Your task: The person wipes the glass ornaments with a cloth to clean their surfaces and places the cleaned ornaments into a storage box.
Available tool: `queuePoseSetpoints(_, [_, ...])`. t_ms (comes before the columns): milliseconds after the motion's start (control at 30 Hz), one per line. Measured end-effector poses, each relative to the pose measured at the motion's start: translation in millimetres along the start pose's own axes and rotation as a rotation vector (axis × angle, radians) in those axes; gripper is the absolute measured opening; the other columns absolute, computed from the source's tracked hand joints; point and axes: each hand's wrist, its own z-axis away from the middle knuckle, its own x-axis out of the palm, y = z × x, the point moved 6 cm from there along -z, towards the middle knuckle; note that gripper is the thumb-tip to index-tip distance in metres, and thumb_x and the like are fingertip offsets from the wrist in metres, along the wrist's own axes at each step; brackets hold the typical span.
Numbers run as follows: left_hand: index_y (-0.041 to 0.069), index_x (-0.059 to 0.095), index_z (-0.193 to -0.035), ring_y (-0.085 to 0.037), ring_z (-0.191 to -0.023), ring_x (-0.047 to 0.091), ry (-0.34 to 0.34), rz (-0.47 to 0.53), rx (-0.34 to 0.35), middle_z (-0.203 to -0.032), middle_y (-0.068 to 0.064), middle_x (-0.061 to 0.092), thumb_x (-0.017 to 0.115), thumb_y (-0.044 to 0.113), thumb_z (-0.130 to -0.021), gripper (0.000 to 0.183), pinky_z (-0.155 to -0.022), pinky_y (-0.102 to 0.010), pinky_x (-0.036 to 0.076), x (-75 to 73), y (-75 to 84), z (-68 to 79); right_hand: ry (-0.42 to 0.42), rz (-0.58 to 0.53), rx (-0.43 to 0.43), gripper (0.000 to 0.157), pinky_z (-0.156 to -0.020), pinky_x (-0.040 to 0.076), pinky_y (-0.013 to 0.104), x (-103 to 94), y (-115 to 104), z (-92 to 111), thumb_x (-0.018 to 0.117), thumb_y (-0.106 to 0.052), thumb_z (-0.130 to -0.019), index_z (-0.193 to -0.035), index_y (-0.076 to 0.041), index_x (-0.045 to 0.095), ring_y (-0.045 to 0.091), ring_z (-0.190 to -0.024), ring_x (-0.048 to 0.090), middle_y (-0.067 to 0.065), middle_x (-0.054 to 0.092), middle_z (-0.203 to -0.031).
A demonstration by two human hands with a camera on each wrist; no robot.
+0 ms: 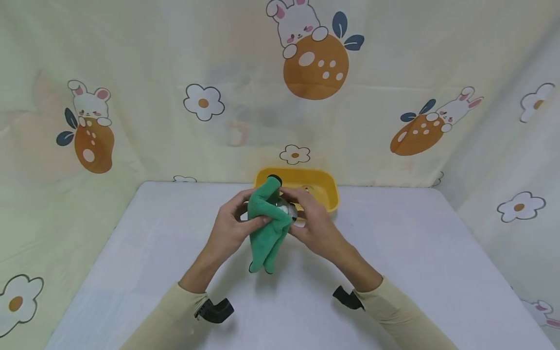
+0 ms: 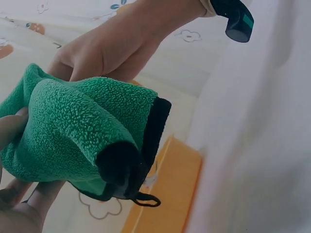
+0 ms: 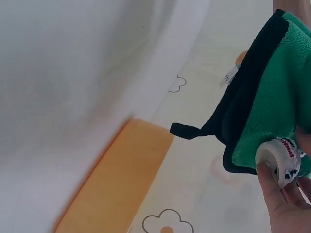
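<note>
We have left hand (image 1: 232, 221) clamped on green cloth (image 1: 264, 238) in front of yellow tray (image 1: 335, 197); right hand (image 1: 316, 221) curled round white printed container (image 3: 284, 158) against cloth. Both hands angled inward.

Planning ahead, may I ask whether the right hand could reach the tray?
Probably yes: the tray lies beyond the right hand, its right end uncovered, though the fingers hold a white-ended item.
</note>
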Motion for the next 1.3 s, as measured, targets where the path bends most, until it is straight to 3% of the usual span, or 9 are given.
queuePoseSetpoints(367, [0.016, 0.057, -0.142, -0.03, -0.125, 0.056, 0.018, 0.036, 0.002, -0.138, -0.004, 0.059, 0.077, 0.01, -0.091, 0.055, -0.095, -0.046, 0.058, -6.0, 5.4, 0.9, 0.038, 0.129, -0.062, 0.068, -0.097, 0.058, 0.034, -8.6, -6.0, -1.2, 0.078, 0.008, -0.083, -0.144, -0.016, 0.057, 0.025, -0.13, 0.052, 0.008, 0.053, -0.139])
queuePoseSetpoints(667, [0.016, 0.057, -0.141, -0.026, -0.126, 0.056, 0.017, 0.075, 0.014, -0.138, -0.003, 0.059, 0.077, 0.01, -0.091, 0.055, -0.1, -0.043, 0.055, -7.0, 9.1, 1.7, 0.039, -0.041, -0.038, 0.069, -0.099, 0.056, 0.035, -14.5, -3.7, -0.1, 0.077, 0.008, -0.083, -0.145, -0.01, 0.052, 0.023, -0.128, 0.056, 0.007, 0.055, -0.139])
queuePoseSetpoints(1100, [0.013, 0.058, -0.14, -0.027, -0.125, 0.056, 0.037, 0.087, 0.001, -0.136, -0.005, 0.06, 0.077, 0.008, -0.09, 0.054, -0.096, -0.037, 0.057, -13.9, 13.2, 2.1, 0.078, -0.168, -0.034, 0.064, -0.095, 0.057, 0.035, -31.5, -11.1, -3.2, 0.081, 0.001, -0.082, -0.14, -0.011, 0.057, 0.021, -0.122, 0.06, 0.005, 0.059, -0.138])
queuePoseSetpoints(1300, [0.011, 0.057, -0.14, -0.03, -0.124, 0.056, 0.025, 0.104, 0.022, -0.136, -0.007, 0.059, 0.078, 0.007, -0.089, 0.055, -0.094, -0.035, 0.059, -13.0, 15.1, 1.4, 0.048, -0.131, -0.085, 0.059, -0.092, 0.059, 0.039, -29.3, -11.7, -3.2, 0.08, 0.001, -0.083, -0.139, -0.008, 0.061, 0.022, -0.124, 0.061, 0.007, 0.061, -0.14])
